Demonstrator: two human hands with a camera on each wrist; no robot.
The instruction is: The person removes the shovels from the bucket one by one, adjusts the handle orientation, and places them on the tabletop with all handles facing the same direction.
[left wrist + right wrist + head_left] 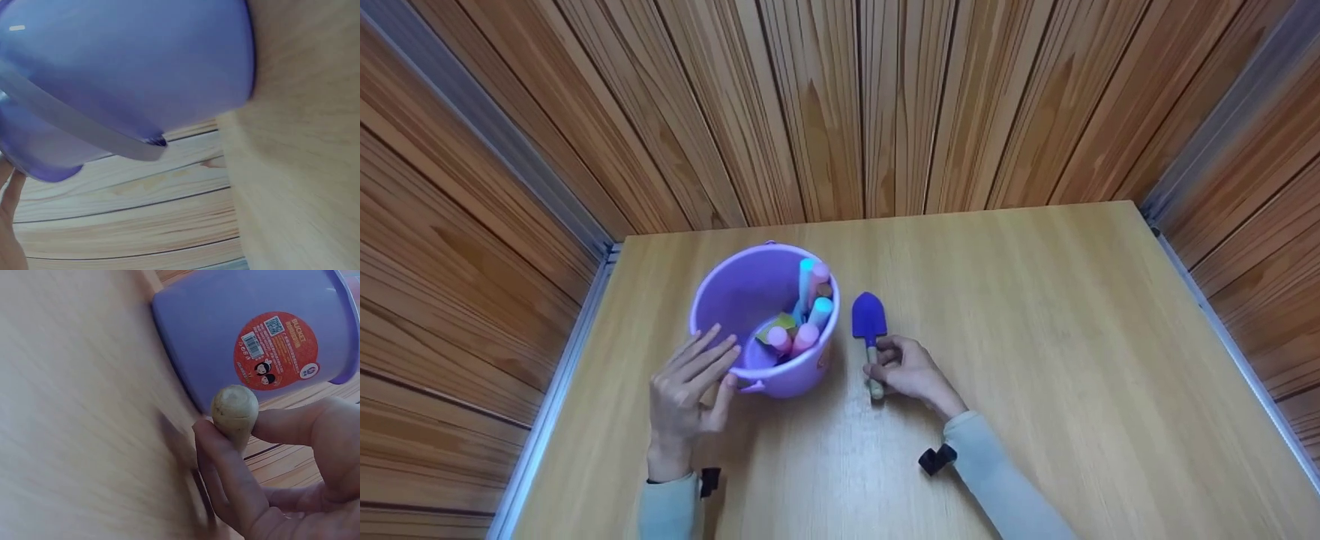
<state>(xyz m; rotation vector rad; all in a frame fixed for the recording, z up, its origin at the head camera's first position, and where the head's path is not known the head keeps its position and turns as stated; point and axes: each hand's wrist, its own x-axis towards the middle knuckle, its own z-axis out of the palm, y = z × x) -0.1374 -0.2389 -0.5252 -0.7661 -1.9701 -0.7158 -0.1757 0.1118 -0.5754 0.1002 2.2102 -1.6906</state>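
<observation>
A purple bucket (787, 384) stands upright on the table, left of centre. My left hand (686, 397) rests at its near-left rim, with fairly straight fingers over the edge and the thumb lower on the near side. Right of the bucket, my right hand (911, 367) pinches the pale handle of a small shovel (870, 316) between thumb and fingers. Its blue blade points away from me. The rounded handle end (235, 408) shows close up in the right wrist view. Inside the bucket lie several pink- and blue-ended pieces (805, 337) and something yellow-green; their lower parts are hidden.
The wooden table (1035, 315) extends to the right of the shovel. Plank walls (825, 112) enclose the back and both sides, with metal strips along the corners. A lavender bucket handle (79, 121) hangs down the bucket's outside.
</observation>
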